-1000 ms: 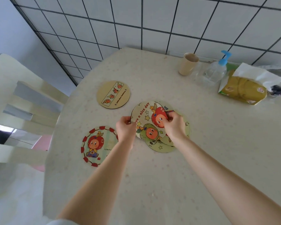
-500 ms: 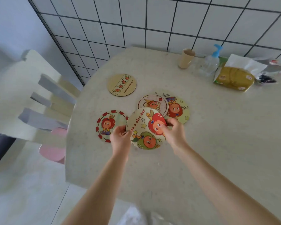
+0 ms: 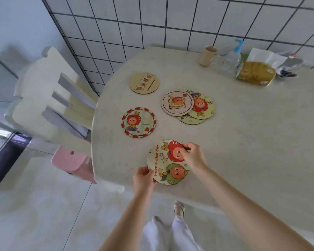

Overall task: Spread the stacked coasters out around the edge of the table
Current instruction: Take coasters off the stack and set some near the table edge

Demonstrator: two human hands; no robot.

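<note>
Coasters, round, printed, approx. six visible. Itemised:

1. "Have a nice day" coaster (image 3: 168, 163): lower centre of frame, close to table (image 3: 243, 142) near edge. Pinched at opposite rims: left hand (image 3: 143, 177) closed on lower-left rim, right hand (image 3: 193, 156) closed on upper-right rim, fingertips (image 3: 184, 151) over red character. Two-hand hold probably for steadying while setting down flat at edge. Lying on surface or just above: cannot tell. No long axis (disc); print turned, text running up along left rim, characters' heads toward frame left.

2. Red-bordered coaster (image 3: 138, 122): centre left, flat, single, near table's left edge. Placed.

3. Plain tan coaster (image 3: 144, 82): upper centre-left, flat, single, also near rim. Placed.

4. Remaining stack (image 3: 188, 106): centre, three overlapping, fanned, toast-print one on top. Well apart from edge; not yet spread.

Misc., upper right by tiled wall: cup (image 3: 208, 55), pump bottle (image 3: 233, 57), tissue pack (image 3: 256, 73). Chair (image 3: 49, 95) at left.

Judgement: task approx. half done.
</note>
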